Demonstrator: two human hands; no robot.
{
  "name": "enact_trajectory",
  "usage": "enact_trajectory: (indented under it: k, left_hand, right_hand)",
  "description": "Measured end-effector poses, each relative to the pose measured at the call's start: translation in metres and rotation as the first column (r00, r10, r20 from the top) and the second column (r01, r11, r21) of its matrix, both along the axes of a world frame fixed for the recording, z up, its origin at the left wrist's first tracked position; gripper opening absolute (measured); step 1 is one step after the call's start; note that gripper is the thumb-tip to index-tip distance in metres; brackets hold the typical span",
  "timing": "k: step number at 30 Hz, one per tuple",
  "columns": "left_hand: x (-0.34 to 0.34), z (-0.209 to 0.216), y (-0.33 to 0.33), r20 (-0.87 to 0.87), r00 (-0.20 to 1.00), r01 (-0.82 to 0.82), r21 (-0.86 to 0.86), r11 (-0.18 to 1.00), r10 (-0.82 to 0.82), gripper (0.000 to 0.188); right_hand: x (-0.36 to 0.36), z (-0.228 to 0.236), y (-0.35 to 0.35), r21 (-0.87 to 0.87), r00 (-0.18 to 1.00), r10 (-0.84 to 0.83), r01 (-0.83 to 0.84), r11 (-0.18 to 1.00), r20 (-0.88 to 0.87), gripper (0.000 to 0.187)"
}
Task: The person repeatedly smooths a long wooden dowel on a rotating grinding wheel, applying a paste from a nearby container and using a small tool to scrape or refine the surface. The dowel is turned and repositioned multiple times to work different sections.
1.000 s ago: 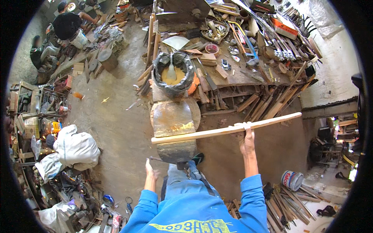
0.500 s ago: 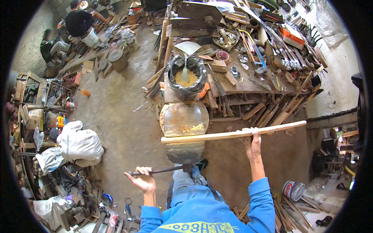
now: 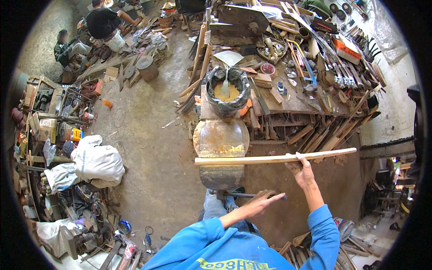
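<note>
A long, pale wooden stick lies nearly level across a vise, its left end between the worn, dust-strewn rear part and the dark rounded front jaw. My right hand grips the stick right of its middle, fingertips over the top edge. Below the front jaw, a dark metal vise handle points right. Against it rests my left hand, fingers loosely stretched and slightly blurred, with the handle's end showing past them.
Behind the vise stands a black-lined bucket of yellowish powder. The cluttered workbench carries tools and wood offcuts. White sacks and loaded shelves line the left. Two people sit at the far left. A paint tin stands lower right.
The vise handle has swung from pointing left to pointing right, my left hand moving across with it. The stick's right end has dropped slightly in view. My view has shifted a little left.
</note>
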State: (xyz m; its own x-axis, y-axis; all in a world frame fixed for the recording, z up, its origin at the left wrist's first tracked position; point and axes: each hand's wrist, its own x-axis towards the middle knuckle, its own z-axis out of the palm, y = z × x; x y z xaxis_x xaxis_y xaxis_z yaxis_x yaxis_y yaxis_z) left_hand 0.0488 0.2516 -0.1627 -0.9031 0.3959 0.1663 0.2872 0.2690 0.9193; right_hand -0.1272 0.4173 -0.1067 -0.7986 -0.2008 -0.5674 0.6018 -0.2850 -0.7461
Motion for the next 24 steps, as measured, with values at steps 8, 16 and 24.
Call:
enact_trajectory:
  k: [8, 16, 24]
  left_hand:
    - [-0.018, -0.023, 0.034, 0.191, 0.978, -0.006, -0.352, 0.936, 0.078, 0.057]
    - [-0.002, -0.080, 0.022, -0.092, 0.994, -0.094, -0.501, 0.860, 0.055, 0.072]
    - [0.107, -0.196, -0.035, 0.633, 0.766, 0.052, 0.118, 0.992, -0.115, 0.051]
  right_hand:
    - [-0.004, -0.008, 0.008, -0.043, 0.999, 0.020, -0.018, 0.999, 0.045, 0.019]
    - [-0.002, -0.015, -0.001, -0.058, 0.998, -0.064, 0.063, 0.996, -0.004, 0.020]
    - [0.004, -0.009, -0.006, 0.003, 0.996, -0.085, 0.085, 0.996, -0.029, 0.022]
